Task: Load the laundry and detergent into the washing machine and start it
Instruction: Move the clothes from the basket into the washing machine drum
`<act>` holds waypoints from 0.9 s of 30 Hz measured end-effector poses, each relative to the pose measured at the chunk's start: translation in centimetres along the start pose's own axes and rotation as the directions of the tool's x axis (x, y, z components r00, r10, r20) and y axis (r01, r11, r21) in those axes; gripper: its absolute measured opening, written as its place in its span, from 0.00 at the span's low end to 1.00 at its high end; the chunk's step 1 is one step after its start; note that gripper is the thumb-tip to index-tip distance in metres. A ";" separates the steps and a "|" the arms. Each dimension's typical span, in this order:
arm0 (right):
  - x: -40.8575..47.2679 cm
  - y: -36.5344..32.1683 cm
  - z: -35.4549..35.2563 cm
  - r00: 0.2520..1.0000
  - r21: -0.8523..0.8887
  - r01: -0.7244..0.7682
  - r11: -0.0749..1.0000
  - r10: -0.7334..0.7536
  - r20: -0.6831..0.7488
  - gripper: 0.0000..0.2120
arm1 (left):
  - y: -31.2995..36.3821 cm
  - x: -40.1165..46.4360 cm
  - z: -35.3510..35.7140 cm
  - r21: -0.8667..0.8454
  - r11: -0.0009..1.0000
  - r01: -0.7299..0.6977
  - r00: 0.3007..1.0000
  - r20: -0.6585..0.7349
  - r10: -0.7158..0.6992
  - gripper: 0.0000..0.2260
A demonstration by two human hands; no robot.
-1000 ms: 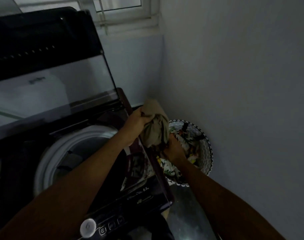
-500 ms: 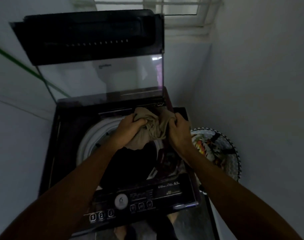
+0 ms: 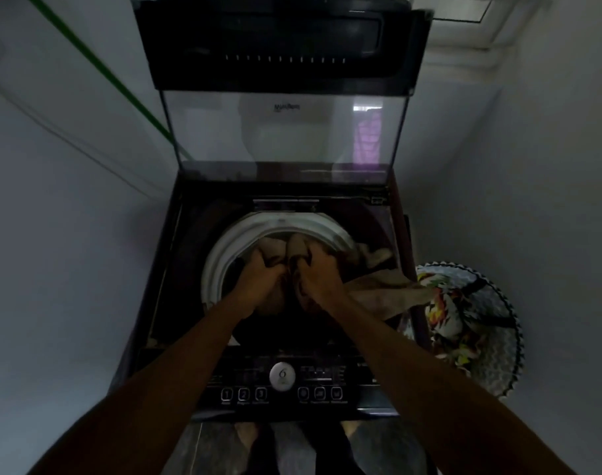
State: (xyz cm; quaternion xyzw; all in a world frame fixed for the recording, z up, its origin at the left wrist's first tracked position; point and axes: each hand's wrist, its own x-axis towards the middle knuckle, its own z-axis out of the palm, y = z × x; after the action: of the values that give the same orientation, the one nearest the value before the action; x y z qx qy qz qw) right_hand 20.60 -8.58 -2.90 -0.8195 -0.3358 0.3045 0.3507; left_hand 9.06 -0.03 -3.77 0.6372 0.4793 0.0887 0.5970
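A dark top-loading washing machine (image 3: pixel 176 269) stands before me with its glass lid (image 3: pixel 282 132) raised upright. Its white drum rim (image 3: pixel 220 255) rings the opening. Over the opening, my left hand (image 3: pixel 258 282) and my right hand (image 3: pixel 318 279) both grip a beige garment (image 3: pixel 378 296). The bunched part sits between my hands inside the rim, and a long end trails right over the machine's edge toward the laundry basket (image 3: pixel 498 368). A control panel (image 3: pixel 282 389) with a round silver knob (image 3: pixel 282 376) runs along the near edge.
The black-and-white rimmed basket on the floor at the right holds patterned clothes (image 3: pixel 443 313). Pale walls close in on both sides. A green line (image 3: pixel 97 70) crosses the left wall. A window frame (image 3: pixel 464 15) is at the top right.
Both hands carried the beige garment from the basket side leftward and down into the drum opening. The view swung left, centring the machine.
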 end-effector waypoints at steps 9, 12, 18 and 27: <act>0.4 1.9 3.3 0.984 0.029 -0.143 0.989 0.139 0.114 0.11 | -3.9 1.3 -1.2 0.064 0.990 0.129 0.968 0.207 -0.140 0.27; 0.2 2.7 3.5 0.983 0.014 -0.143 0.990 0.140 0.117 0.11 | -5.0 1.7 -0.7 0.098 0.992 0.081 0.984 0.150 -0.095 0.15; 0.6 2.7 2.5 0.991 0.023 -0.114 0.993 0.112 0.067 0.10 | -2.8 0.9 0.3 0.096 0.993 0.062 0.998 0.028 -0.065 0.10; -2.0 2.5 -5.0 0.933 0.129 0.094 0.987 -0.042 -0.358 0.06 | 2.9 0.2 8.8 -0.035 0.978 -0.206 0.976 0.061 0.208 0.07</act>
State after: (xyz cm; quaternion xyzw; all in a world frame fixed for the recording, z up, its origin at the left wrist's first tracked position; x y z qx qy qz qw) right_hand 23.93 -13.31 -1.41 -0.8213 -0.2723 0.1631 0.4740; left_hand 16.59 -5.33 -3.80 0.6775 0.3893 0.1367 0.6089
